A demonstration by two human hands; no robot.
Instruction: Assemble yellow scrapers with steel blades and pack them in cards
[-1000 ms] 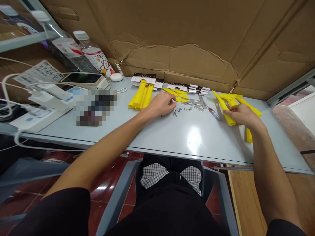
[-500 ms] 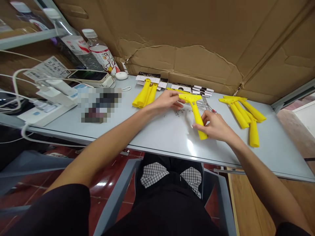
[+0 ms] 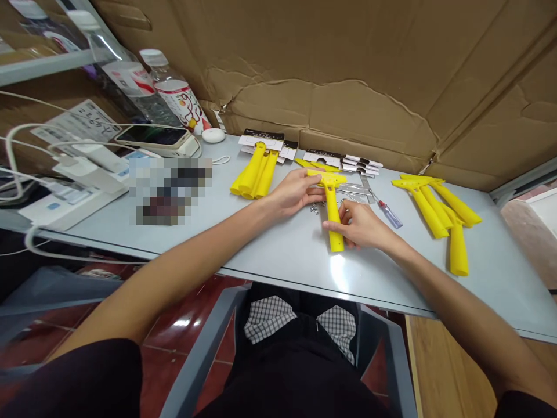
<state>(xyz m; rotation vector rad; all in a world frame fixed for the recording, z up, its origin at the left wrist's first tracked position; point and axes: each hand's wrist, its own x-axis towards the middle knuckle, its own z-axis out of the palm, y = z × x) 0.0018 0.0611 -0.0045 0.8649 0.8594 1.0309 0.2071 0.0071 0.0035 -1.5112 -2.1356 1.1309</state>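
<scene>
A yellow T-shaped scraper (image 3: 332, 204) is held upright over the grey table, its wide head away from me. My left hand (image 3: 296, 191) pinches the left end of that head, thumb on top. Lower down, my right hand (image 3: 357, 225) has its thumb and fingers closed around the handle. Beneath and behind the scraper lie small metal screws (image 3: 315, 208), partly hidden by my left hand. Flat metal blades (image 3: 354, 190) rest just beyond my right hand. Beside them is a screwdriver (image 3: 390, 213) with a clear handle.
Several yellow scrapers (image 3: 429, 210) are piled on the right. To the left, carded yellow scrapers (image 3: 256, 174) lie near black-and-white cards (image 3: 322, 158). A power strip (image 3: 65, 200) with cables, a phone (image 3: 152, 134) and bottles (image 3: 178, 96) occupy the left. A cardboard wall (image 3: 331, 64) closes the back.
The scraper has shifted left toward my left hand, which has closed on its head. My right hand moved left with it, and the screwdriver now shows in full.
</scene>
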